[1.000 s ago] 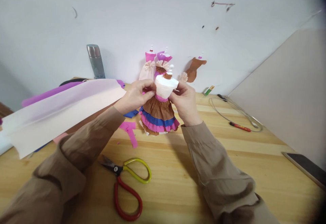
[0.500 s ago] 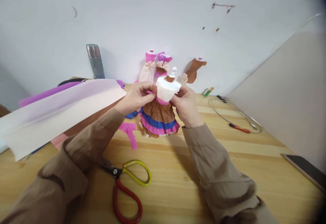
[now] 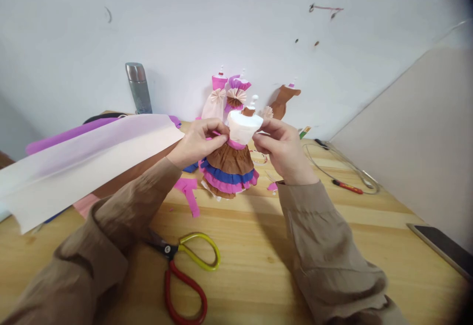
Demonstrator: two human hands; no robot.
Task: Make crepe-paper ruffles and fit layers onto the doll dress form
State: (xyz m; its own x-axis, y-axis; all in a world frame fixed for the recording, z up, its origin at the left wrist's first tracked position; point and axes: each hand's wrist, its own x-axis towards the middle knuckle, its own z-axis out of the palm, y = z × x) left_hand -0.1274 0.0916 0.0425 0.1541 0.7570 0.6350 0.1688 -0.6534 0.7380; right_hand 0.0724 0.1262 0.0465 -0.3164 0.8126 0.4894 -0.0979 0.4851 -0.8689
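A small paper dress model stands over the wooden table, with a brown, blue and pink ruffled skirt and a white paper band round its bodice. My left hand pinches the band and the waist from the left. My right hand pinches the right end of the white band, fingers closed on it. Both sleeves are tan.
Red-and-yellow scissors lie near the front. Large cream and purple paper sheets lie at left, pink scraps beside the skirt. Finished paper dresses, a metal flask and a cable lie behind. A phone rests at right.
My right hand has shifted rightward, away from the skirt, drawing the end of the white band out. The model has tilted slightly. The left hand has kept its pinch.
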